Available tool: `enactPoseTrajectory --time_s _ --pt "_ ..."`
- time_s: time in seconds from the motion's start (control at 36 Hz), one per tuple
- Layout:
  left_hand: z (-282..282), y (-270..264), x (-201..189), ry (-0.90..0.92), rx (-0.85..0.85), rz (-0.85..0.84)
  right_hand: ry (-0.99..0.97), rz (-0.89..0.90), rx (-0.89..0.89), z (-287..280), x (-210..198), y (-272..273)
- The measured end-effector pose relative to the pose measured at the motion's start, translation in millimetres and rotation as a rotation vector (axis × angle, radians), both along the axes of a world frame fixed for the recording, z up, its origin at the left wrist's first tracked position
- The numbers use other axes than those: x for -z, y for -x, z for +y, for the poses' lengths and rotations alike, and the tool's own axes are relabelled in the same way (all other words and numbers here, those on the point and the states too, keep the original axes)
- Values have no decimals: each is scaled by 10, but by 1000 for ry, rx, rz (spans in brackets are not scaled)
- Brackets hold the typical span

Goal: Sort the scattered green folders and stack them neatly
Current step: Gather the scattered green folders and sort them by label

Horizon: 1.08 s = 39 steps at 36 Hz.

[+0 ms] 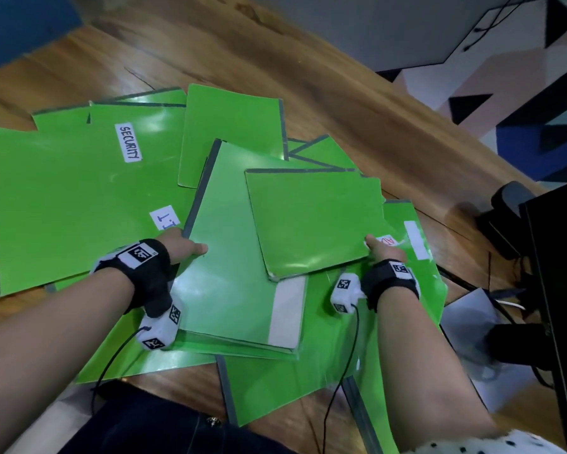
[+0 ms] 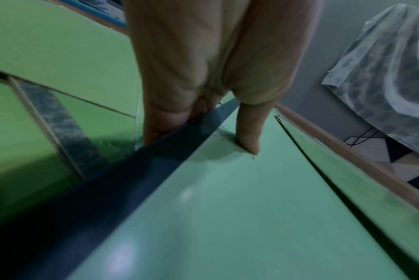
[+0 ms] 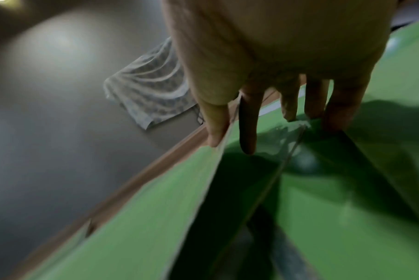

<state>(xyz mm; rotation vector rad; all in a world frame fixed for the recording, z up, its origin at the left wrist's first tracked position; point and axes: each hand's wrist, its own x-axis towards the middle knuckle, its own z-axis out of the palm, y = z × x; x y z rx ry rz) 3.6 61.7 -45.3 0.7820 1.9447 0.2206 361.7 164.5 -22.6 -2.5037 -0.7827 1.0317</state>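
While the green folders lie fanned across the wooden tabletop [image 1: 308, 60], we have a hand on each of the two uppermost ones. Our left hand [image 1: 183, 245] pinches the dark-spined edge of the middle folder [image 1: 229, 257]: in the left wrist view the thumb presses on the cover and the other fingers [image 2: 165, 121] curl under the spine, which we judge to be a grip meant for lifting or sliding it. Our right hand [image 1: 385, 249] takes the near right corner of the top folder [image 1: 314, 221], thumb above and at least one finger beneath, so the corner is raised off the sheets below. We judge that holding opposite edges lets us square the two together before they go on a pile.

Counting is uncertain, because the covers overlap: we make out roughly eight to ten folders. Two carry legible labels, one reading SECURITY [image 1: 128, 142]; a partly hidden red-lettered label [image 1: 386, 240] sits beside our right fingers. No neat stack is visible yet, so the sorting seems barely begun.
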Motion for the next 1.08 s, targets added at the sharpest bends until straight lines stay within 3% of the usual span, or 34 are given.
enactPoseTrajectory --time_s 0.08,0.36,0.47,0.58,0.69,0.89,0.97,1.08 --pt "9 7 11 -13 -1 9 -1 -26 -115 39 104 -3" --pt "5 -3 48 -21 -3 9 107 22 -27 82 -8 -77" --pt "8 -5 56 -12 -3 6 53 222 21 36 -7 -52" --pt "-2 -11 50 -13 2 4 -92 325 168 -5 1 -9" --pt "-31 5 8 -8 28 -6 -311 149 122 57 -273 35" --pt "-66 25 26 -61 46 -23 -781 -139 -54 224 -1211 111" --pt "-70 28 45 -73 27 -6 -948 -114 -191 223 -1562 134" --pt "-48 43 83 -47 44 -8 -1138 73 -323 105 -1860 127"
